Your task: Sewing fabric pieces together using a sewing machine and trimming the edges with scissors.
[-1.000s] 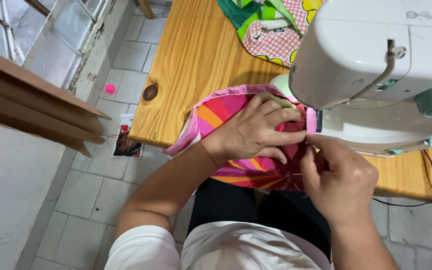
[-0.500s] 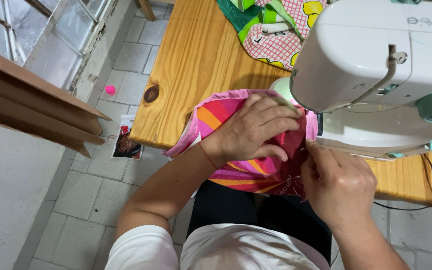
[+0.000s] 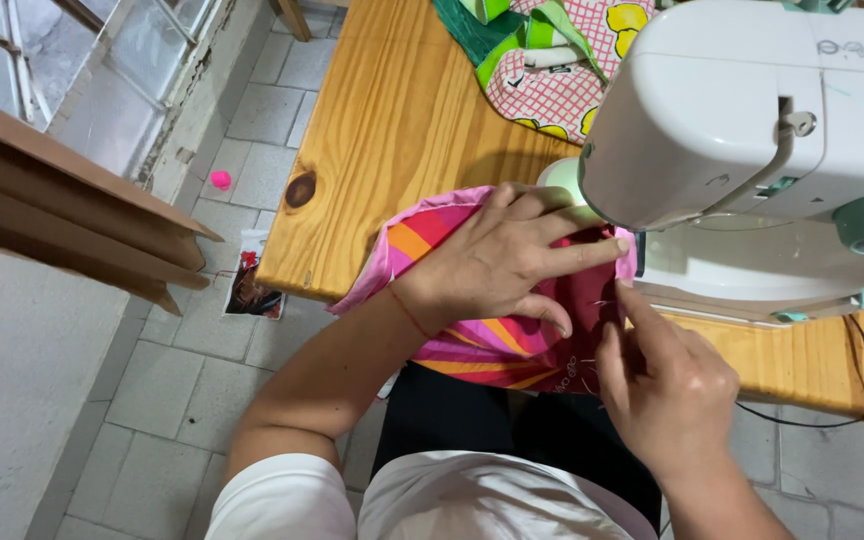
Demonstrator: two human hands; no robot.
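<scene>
The left hand (image 3: pixel 497 262) lies flat on the bright pink cloth with orange and yellow stripes (image 3: pixel 472 340), its grip loose and its fingers spread out, pressing the cloth down. The right hand (image 3: pixel 667 385) has its grip pinched on the dark pink edge of the same cloth, just beside the left fingers. The cloth lies at the near edge of the light brown wooden table (image 3: pixel 402 120) and partly hangs over it, right under the front of the white plastic sewing machine (image 3: pixel 752 110). Far back on the table lies a pink checked cloth piece with green straps (image 3: pixel 547 95). A small pink ball (image 3: pixel 220 180) sits on the grey tiled floor (image 3: pixel 162 380)
</scene>
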